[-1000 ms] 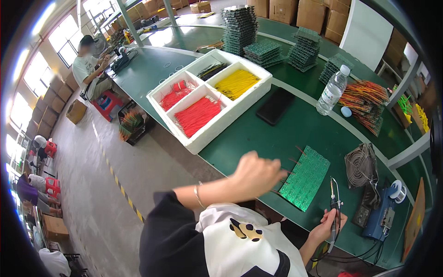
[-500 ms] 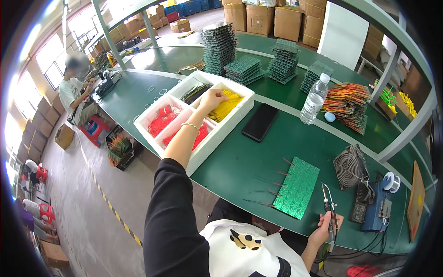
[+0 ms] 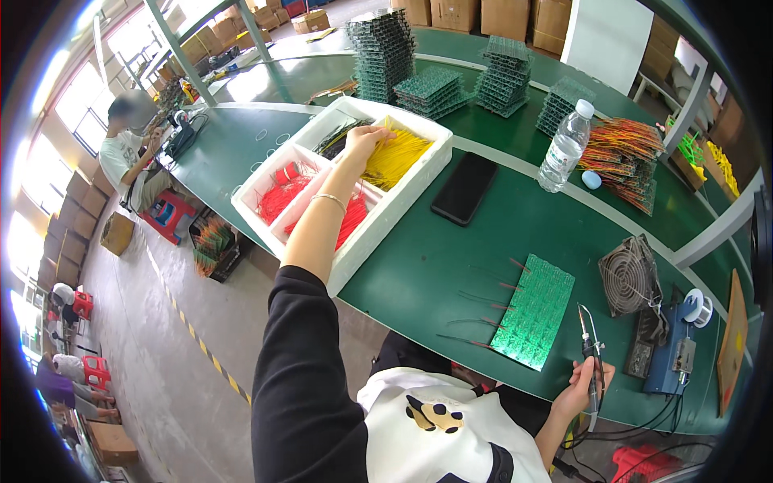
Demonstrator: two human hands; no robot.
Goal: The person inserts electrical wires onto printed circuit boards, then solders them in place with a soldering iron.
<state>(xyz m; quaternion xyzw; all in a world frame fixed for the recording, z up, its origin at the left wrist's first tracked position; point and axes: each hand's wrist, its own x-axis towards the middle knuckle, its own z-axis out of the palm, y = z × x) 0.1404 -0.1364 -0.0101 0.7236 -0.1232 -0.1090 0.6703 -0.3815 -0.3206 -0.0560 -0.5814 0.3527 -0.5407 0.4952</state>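
Observation:
My left hand (image 3: 367, 143) reaches into a white foam box (image 3: 343, 282) with compartments. Its fingers are pinched together at the far ends of the yellow wires (image 3: 398, 161); the exact grip of the fingertips is partly hidden. Red wires (image 3: 279, 193) and dark wires (image 3: 342, 138) fill other compartments. In my right hand (image 3: 576, 388) is a soldering iron (image 3: 593, 362), its tip pointing up and away, with a thin metal tube beside it. Left of the iron lies a green circuit board (image 3: 534, 312), apart from it, with several dark and red wires sticking out from its left edge.
A black phone (image 3: 465, 188), a water bottle (image 3: 565, 149) and stacked boards with orange wires (image 3: 624, 153) lie beyond. Right stand a fan (image 3: 630, 276) and a blue solder feeder (image 3: 667, 354) with cables. More board stacks (image 3: 380, 64) stand far back. A person (image 3: 129, 153) sits left.
The whole view has shifted slightly. My left hand has moved a little farther and leftward over the yellow wires. My right hand keeps the soldering iron beside the board.

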